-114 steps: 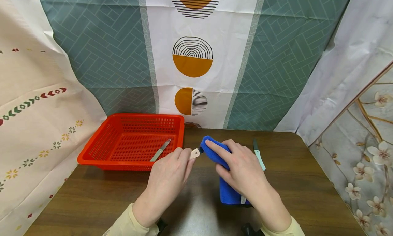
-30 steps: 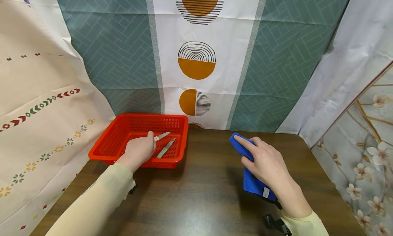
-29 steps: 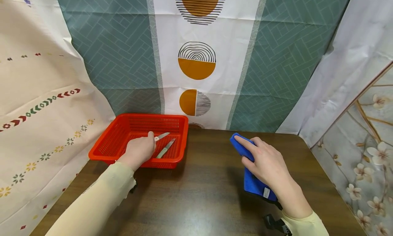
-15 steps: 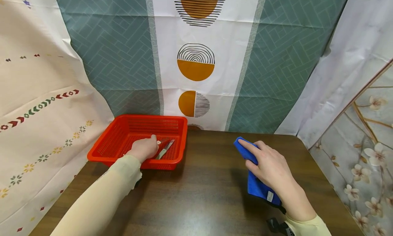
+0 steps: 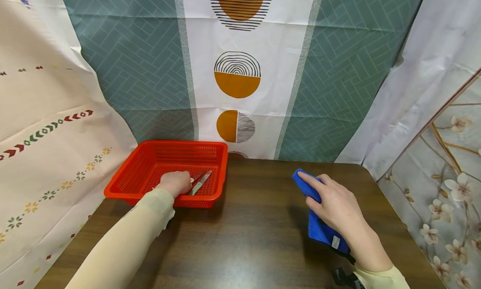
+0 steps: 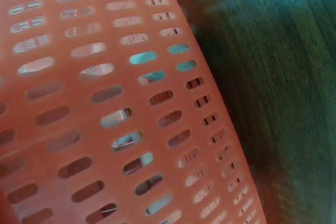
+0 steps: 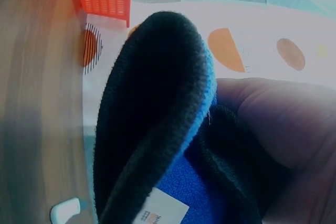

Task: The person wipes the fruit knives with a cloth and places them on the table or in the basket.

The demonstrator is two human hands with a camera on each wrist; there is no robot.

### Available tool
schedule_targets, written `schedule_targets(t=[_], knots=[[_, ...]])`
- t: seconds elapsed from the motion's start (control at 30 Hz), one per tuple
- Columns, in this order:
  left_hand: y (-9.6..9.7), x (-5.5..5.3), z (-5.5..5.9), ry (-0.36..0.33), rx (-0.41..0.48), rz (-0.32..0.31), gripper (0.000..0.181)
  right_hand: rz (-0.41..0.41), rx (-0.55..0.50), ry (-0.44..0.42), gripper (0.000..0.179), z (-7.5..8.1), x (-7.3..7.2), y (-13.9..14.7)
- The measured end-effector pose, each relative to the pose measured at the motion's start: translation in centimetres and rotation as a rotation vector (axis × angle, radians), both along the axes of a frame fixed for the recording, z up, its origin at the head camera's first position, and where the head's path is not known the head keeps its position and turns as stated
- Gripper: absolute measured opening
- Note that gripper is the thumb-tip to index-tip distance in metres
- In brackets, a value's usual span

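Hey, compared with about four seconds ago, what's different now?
The left hand has moved left, from the blue cloth down into the red basket, bringing the pale-handled knife; whether it has let go is hidden. The right hand has shifted right, with the cloth in its grip. The basket and the green-handled knife lying in it stayed put.

The left arm (image 5: 122, 239) stretches forward from the lower edge of the head view to the left grip (image 5: 175, 183), fist-like, its fingertips hidden. The right forearm (image 5: 370, 245) slants inward; the right grip (image 5: 336, 199) pinches, index finger (image 5: 310, 181) long, thumb (image 5: 314, 206) set apart below.
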State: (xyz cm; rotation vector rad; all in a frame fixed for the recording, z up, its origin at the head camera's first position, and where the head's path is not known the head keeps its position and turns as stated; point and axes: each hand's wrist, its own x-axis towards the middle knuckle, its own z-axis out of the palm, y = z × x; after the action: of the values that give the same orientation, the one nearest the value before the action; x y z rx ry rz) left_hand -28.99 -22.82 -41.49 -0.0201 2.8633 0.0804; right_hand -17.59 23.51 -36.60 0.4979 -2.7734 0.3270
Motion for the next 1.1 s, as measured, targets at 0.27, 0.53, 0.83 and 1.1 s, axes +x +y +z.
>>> schedule_targets(t=[0.27, 0.53, 0.83, 1.1], knots=[[0.2, -0.2, -0.1, -0.008, -0.034, -0.005, 0.013, -0.026, 0.009, -0.016, 0.068, -0.3, 0.0, 1.4], [0.4, 0.1, 0.2, -0.022, -0.031, -0.009, 0.019, -0.049, 0.003, -0.029, 0.069, -0.5, 0.2, 2.4], [0.7, -0.1, 1.3, 0.091, -0.052, -0.085, 0.016, -0.067, 0.004, -0.037, 0.069, -0.4, 0.5, 3.5], [3.8, 0.8, 3.8, 0.281, -0.035, -0.116, 0.04, -0.085, 0.005, -0.052, 0.073, -0.6, 0.5, 4.2]])
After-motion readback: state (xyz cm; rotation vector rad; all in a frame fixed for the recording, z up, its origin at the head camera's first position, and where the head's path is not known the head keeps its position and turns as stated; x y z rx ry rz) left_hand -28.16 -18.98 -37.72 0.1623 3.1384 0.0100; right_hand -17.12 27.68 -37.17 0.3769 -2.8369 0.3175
